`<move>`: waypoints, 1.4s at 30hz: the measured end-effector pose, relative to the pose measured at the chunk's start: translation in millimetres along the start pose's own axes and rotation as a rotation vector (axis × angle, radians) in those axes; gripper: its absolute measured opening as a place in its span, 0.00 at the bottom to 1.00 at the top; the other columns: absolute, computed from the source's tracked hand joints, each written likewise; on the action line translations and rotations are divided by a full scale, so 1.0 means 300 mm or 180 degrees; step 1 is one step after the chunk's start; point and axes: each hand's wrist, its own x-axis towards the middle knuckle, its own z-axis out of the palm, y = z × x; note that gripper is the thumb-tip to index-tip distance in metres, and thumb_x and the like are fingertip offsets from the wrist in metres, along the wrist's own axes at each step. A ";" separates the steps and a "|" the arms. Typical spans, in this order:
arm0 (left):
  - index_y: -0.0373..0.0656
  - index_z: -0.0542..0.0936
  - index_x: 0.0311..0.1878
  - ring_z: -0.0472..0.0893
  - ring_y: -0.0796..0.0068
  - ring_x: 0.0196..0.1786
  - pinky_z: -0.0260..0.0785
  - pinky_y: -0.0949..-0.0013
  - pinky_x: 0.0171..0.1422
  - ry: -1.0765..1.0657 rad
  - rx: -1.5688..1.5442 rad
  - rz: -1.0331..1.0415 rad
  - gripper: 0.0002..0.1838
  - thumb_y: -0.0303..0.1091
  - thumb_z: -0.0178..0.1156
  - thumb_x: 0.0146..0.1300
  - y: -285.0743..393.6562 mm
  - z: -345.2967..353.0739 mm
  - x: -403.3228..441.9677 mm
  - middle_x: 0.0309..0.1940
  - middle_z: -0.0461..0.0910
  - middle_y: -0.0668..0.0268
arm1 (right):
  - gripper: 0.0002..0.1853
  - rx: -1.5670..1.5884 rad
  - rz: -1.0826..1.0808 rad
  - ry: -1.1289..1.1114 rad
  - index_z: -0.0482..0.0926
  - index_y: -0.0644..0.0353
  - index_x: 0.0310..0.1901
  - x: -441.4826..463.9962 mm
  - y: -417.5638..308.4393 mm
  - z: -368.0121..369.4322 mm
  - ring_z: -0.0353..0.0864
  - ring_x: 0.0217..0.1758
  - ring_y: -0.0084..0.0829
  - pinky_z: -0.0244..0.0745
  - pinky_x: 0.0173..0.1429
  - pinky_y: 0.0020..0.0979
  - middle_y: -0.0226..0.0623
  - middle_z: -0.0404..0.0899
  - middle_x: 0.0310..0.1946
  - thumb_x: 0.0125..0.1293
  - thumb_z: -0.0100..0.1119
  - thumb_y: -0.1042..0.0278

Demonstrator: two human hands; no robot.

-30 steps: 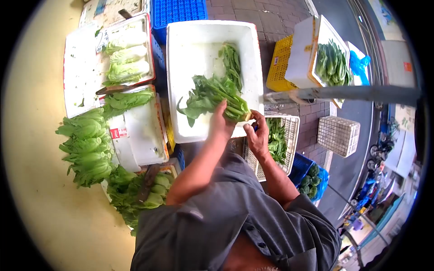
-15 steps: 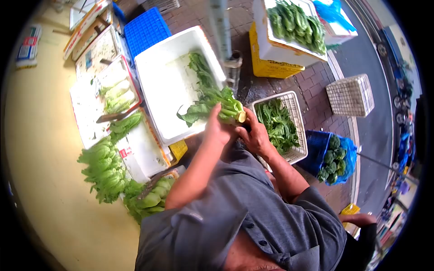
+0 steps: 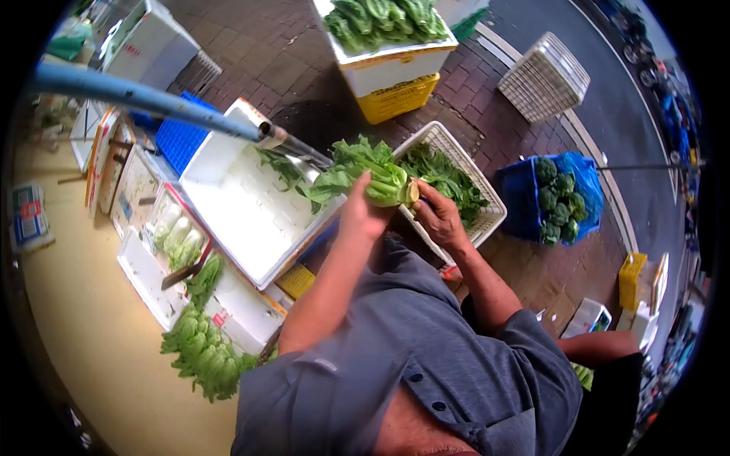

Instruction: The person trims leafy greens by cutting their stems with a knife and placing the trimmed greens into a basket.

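Observation:
My left hand [image 3: 365, 211] is wrapped round a head of leafy greens [image 3: 363, 171], its leaves pointing left and its pale cut stem end facing right. At that stem end my right hand [image 3: 441, 218] is closed, thumb and fingers pinched together; a small dark bit shows by the fingertips, too hidden to name. Just beyond the right hand stands a white plastic basket [image 3: 496, 215] with loose green leaves [image 3: 447, 181] in it. Left of the hands is a white foam box [image 3: 239, 209] with a few leafy greens [image 3: 287, 172] along its far side.
A blue metal pole [image 3: 152, 99] slants across above the foam box. Broccoli [image 3: 559, 199] fills a blue crate [image 3: 517, 196] at right. Lettuces [image 3: 207, 349] lie at lower left. Stacked boxes [image 3: 395, 72] with greens stand ahead; an upturned white basket [image 3: 544, 77] sits near the road.
The view has turned, so the surroundings have shifted and the pole now crosses at upper left. My left hand still holds the greens; my right fingers have closed in at the stem end.

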 end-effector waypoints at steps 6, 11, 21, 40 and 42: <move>0.43 0.74 0.60 0.80 0.55 0.58 0.73 0.47 0.66 0.0029 0.0417 -0.0296 0.21 0.38 0.63 0.67 -0.099 0.018 0.097 0.55 0.80 0.56 | 0.22 0.0788 0.0208 0.1039 0.69 0.60 0.71 -0.069 0.108 -0.170 0.66 0.23 0.16 0.70 0.30 0.21 0.25 0.70 0.24 0.79 0.51 0.65; 0.40 0.71 0.64 0.80 0.53 0.58 0.73 0.46 0.66 -0.0007 0.0776 -0.0305 0.24 0.33 0.61 0.67 -0.123 -0.031 0.123 0.56 0.79 0.55 | 0.15 0.1237 0.0079 0.2252 0.74 0.55 0.62 -0.122 0.234 -0.319 0.71 0.23 0.18 0.73 0.30 0.23 0.27 0.76 0.30 0.79 0.52 0.61; 0.34 0.76 0.62 0.81 0.54 0.59 0.71 0.50 0.68 -0.0405 0.1336 -0.0467 0.25 0.36 0.65 0.64 -0.126 -0.119 0.148 0.57 0.81 0.53 | 0.46 -0.0361 0.0956 0.2094 0.48 0.60 0.78 -0.205 0.484 -0.288 0.76 0.28 0.22 0.76 0.29 0.25 0.35 0.76 0.51 0.68 0.65 0.55; 0.37 0.76 0.58 0.84 0.63 0.49 0.78 0.57 0.58 0.0017 0.1448 -0.0014 0.19 0.28 0.66 0.64 -0.168 -0.104 0.196 0.48 0.83 0.60 | 0.22 -0.0027 0.1781 0.1821 0.75 0.68 0.56 -0.165 0.421 -0.233 0.78 0.27 0.22 0.76 0.28 0.26 0.37 0.82 0.35 0.70 0.62 0.59; 0.37 0.77 0.56 0.84 0.63 0.47 0.79 0.58 0.56 0.0090 0.1633 -0.0095 0.19 0.28 0.67 0.64 -0.181 -0.077 0.196 0.46 0.83 0.60 | 0.27 -0.0094 0.1325 0.1806 0.72 0.68 0.63 -0.188 0.390 -0.214 0.78 0.29 0.21 0.75 0.30 0.24 0.39 0.82 0.42 0.70 0.62 0.59</move>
